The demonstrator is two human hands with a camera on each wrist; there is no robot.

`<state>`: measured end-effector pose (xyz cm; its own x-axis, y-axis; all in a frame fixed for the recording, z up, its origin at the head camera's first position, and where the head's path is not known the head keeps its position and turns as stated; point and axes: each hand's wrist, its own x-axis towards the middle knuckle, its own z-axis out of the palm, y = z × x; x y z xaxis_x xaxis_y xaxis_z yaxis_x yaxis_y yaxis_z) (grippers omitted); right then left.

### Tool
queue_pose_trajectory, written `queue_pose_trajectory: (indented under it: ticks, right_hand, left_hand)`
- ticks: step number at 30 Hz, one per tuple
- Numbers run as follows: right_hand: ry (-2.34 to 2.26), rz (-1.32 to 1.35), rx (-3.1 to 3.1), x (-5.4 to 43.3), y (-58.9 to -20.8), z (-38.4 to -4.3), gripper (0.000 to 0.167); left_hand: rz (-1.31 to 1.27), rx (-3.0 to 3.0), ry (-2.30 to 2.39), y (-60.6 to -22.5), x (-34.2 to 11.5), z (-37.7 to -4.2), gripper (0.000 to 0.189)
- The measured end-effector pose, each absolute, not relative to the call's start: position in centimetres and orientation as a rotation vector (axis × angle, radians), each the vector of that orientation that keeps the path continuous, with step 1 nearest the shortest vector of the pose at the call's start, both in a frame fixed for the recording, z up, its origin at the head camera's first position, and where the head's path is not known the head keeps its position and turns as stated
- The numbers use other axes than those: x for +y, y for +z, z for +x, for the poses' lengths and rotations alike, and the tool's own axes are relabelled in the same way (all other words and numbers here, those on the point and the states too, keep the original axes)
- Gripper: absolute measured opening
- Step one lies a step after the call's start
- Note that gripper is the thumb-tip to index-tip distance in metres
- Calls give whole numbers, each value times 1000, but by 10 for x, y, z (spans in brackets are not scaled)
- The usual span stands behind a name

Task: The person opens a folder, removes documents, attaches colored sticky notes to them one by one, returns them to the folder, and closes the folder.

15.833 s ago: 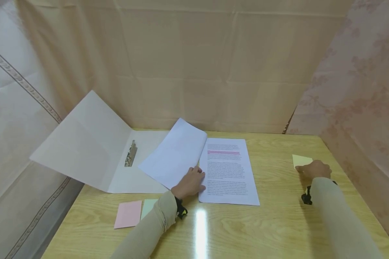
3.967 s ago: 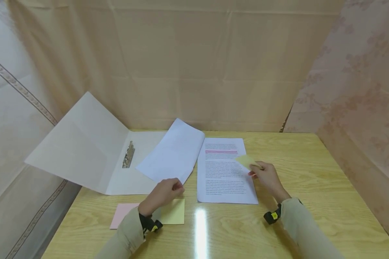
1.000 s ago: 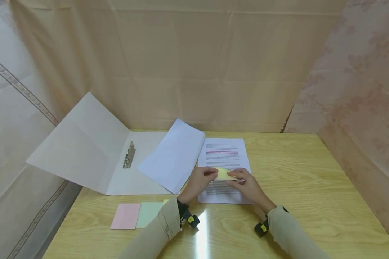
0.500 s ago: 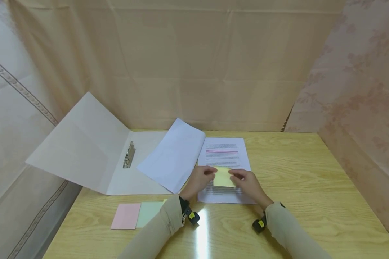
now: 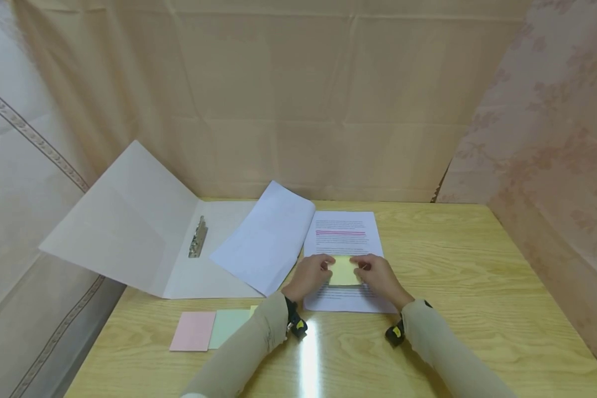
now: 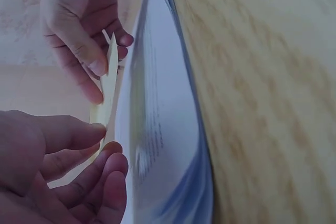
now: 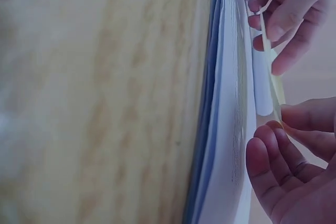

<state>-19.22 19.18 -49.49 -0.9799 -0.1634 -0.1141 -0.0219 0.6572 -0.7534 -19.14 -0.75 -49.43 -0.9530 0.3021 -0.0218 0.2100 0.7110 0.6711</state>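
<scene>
A yellow sticky note point(image 5: 345, 272) is pinched by its two sides between my left hand point(image 5: 309, 276) and my right hand point(image 5: 380, 277). It hovers close over the lower half of a printed page point(image 5: 340, 243), below a line marked in pink. The left wrist view shows the note point(image 6: 109, 85) nearly edge-on, thumb and fingertips of both hands on it, beside the paper stack point(image 6: 163, 108). In the right wrist view the same note point(image 7: 270, 72) stands slightly off the stacked sheets point(image 7: 231, 129).
Left of the page, turned-over sheets point(image 5: 268, 237) lie partly on an open white folder point(image 5: 129, 226) with a metal clip point(image 5: 198, 237). Near the front left are a pink note pad point(image 5: 193, 331) and a green one point(image 5: 229, 327); a yellow corner point(image 5: 254, 309) shows behind the left sleeve.
Earlier the right hand carried the note in from the right, and the left hand came over from the pads to take its other side. Since then the note has tilted to face the camera more.
</scene>
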Motion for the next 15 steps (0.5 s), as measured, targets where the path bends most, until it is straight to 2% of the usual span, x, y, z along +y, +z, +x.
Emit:
queue_pose_trajectory:
  ticks: [15]
  right_hand:
    - [-1069,-176,2689,192,-501,-200,31]
  left_hand:
    - [430,2773,942,-500,-4,-197,31]
